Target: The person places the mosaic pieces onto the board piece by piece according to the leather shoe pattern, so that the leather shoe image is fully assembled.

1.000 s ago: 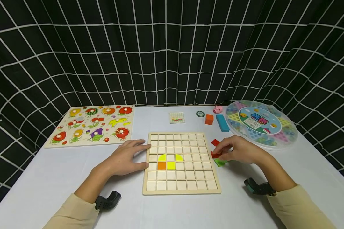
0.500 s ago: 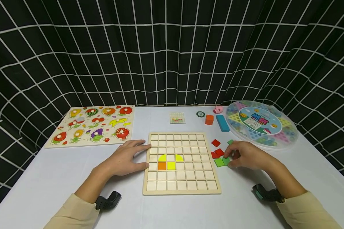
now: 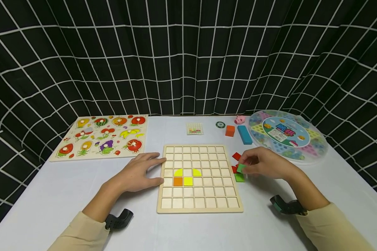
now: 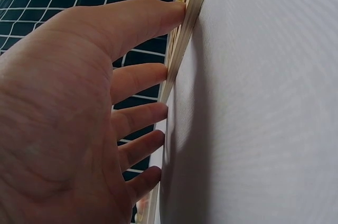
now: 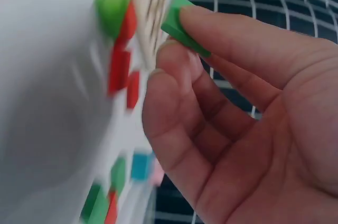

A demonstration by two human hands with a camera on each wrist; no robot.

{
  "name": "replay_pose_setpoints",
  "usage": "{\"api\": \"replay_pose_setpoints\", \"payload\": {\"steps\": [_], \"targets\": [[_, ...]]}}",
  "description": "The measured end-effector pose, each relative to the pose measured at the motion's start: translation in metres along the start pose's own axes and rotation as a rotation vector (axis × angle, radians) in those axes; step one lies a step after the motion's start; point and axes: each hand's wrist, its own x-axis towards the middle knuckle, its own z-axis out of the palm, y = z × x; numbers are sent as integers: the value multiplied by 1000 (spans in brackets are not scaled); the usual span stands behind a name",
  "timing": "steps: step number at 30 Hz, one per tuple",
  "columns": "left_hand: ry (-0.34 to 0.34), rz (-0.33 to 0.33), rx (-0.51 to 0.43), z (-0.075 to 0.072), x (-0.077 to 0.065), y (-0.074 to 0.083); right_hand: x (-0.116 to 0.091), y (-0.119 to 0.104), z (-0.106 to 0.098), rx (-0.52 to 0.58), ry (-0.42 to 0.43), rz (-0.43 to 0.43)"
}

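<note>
On the white table, one wooden grid board with four pieces in its cells: two yellow quarter-rounds, one yellow square, one orange square. At its left edge, one left hand with spread fingers, thumb and index tip against the rim. On the right, one right hand, with one green tile in a pinch between thumb and fingertips, off the table. Close by, at least three red tiles, exact number impossible to tell, and a flat green piece near the board. Compared with half a second before: pinched tile higher and closer to the board, left hand in the same place.
</note>
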Motion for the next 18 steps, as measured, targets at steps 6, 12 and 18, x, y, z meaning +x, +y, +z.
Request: {"api": "replay_pose_setpoints", "payload": {"steps": [6,12,18], "targets": [[0,6,-4,-1,-2,0,20,-33,21,82,-24,-62],[3,7,-2,0,-1,0,42,-65,46,117,-58,-104],[3,19,0,0,0,0,56,-92,71,175,-118,-109]]}}
